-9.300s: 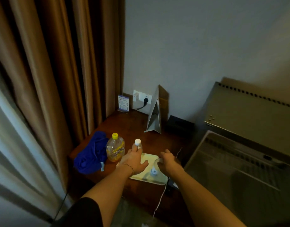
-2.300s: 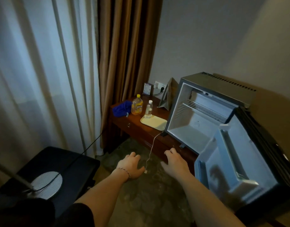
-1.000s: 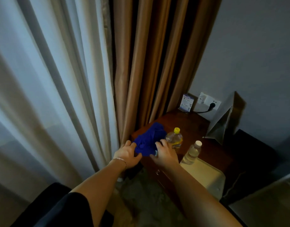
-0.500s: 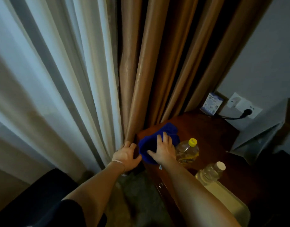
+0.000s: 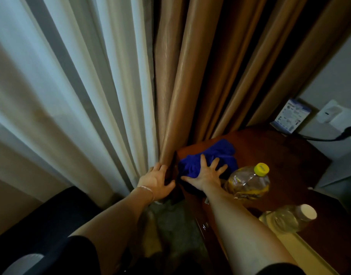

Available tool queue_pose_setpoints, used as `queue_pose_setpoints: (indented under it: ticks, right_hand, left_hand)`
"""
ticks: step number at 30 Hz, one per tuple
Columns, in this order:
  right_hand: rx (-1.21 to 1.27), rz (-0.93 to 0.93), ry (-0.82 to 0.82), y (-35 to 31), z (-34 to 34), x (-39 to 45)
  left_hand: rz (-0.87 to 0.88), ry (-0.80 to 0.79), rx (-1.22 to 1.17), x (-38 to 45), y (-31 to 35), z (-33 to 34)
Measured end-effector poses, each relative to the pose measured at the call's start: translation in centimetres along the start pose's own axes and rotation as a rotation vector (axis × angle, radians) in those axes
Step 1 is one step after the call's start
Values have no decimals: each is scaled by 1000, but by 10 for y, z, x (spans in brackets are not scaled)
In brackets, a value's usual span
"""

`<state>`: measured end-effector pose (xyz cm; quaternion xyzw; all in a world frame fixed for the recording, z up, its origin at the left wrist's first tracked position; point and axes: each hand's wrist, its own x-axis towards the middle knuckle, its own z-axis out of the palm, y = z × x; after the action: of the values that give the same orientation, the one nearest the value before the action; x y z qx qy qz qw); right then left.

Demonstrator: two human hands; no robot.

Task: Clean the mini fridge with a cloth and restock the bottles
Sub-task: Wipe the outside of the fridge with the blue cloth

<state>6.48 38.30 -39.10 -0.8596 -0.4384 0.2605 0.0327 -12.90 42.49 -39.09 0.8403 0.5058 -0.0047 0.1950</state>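
A crumpled blue cloth (image 5: 220, 153) lies at the left corner of the dark wooden table (image 5: 270, 155). My right hand (image 5: 205, 173) rests flat on it with fingers spread. My left hand (image 5: 156, 181) touches the table's left corner beside the brown curtain, fingers loosely bent, holding nothing. A yellow-capped bottle (image 5: 248, 183) stands just right of the cloth. A clear white-capped bottle (image 5: 289, 217) stands nearer me at the edge of a pale tray (image 5: 301, 249). The mini fridge is out of view.
Brown curtains (image 5: 190, 76) and white sheer curtains (image 5: 71, 86) hang close on the left. A small card (image 5: 291, 118) and a wall socket with a black plug (image 5: 347, 131) sit behind the table. A dark stool (image 5: 41, 215) is at lower left.
I have moved in closer to the table corner. My right hand has spread flatter over the blue cloth; the left stays at the corner.
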Motion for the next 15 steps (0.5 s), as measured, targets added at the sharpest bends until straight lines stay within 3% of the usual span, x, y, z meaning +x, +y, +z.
queue_pose_setpoints:
  ticks: [6, 15]
  right_hand:
    - [-160, -96, 117, -2, 11, -1]
    - [-169, -195, 11, -2, 0, -51]
  left_hand:
    - [-7, -5, 11, -3, 1, 7]
    - [-28, -26, 37, -32, 17, -23]
